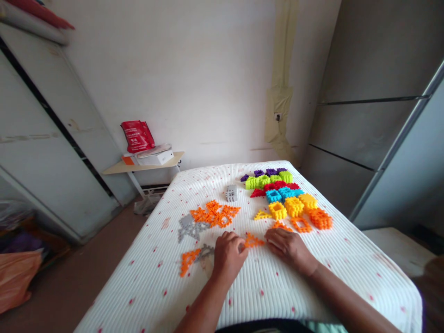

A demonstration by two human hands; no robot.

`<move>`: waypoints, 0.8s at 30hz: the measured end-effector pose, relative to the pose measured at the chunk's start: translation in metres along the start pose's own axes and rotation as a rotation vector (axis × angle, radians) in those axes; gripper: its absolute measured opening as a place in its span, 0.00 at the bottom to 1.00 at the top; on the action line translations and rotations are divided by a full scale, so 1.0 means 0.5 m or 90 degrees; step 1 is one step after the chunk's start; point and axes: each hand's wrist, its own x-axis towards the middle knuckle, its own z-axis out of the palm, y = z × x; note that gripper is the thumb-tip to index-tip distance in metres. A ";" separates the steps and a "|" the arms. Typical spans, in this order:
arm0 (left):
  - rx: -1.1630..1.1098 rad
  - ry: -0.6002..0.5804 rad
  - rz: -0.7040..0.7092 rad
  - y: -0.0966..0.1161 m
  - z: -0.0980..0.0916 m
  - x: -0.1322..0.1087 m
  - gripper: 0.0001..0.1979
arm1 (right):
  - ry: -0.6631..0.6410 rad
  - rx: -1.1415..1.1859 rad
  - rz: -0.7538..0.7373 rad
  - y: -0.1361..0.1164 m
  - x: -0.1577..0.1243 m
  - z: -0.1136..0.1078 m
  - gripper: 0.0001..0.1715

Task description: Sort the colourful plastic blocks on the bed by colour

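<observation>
An orange triangular interlocking piece (254,240) with toothed edges lies between my two hands, low over the bed. My left hand (229,254) has curled fingers that close on its left corner. At the right corner, the pressed-together fingers of my right hand (290,246) meet the piece; the hand partly hides its own fingertips. Left of my left hand sit another orange triangle piece (189,262) and a grey triangle piece (205,252). Beyond them are a pile of orange pieces (215,213) and several flat grey pieces (190,226).
Colour-sorted rows stand at the right: orange stack (319,218), yellow blocks (294,206), blue blocks (285,192), red pieces (274,186), green blocks (262,181), purple pieces (270,171). A grey stack (231,193) stands apart. The white quilted bed (166,291) meets a side table (176,159).
</observation>
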 end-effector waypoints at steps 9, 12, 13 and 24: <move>-0.082 -0.037 -0.004 -0.006 -0.006 0.001 0.05 | -0.076 -0.043 0.011 -0.035 0.017 0.035 0.20; -0.143 -0.004 -0.017 -0.016 -0.008 -0.001 0.07 | -0.073 -0.030 0.025 -0.035 0.018 0.043 0.18; -0.156 0.016 -0.022 -0.020 -0.009 -0.001 0.08 | -0.072 -0.021 0.026 -0.036 0.019 0.043 0.18; -0.138 0.155 -0.042 -0.057 -0.024 0.007 0.12 | 0.120 -0.021 0.194 0.054 -0.026 -0.028 0.14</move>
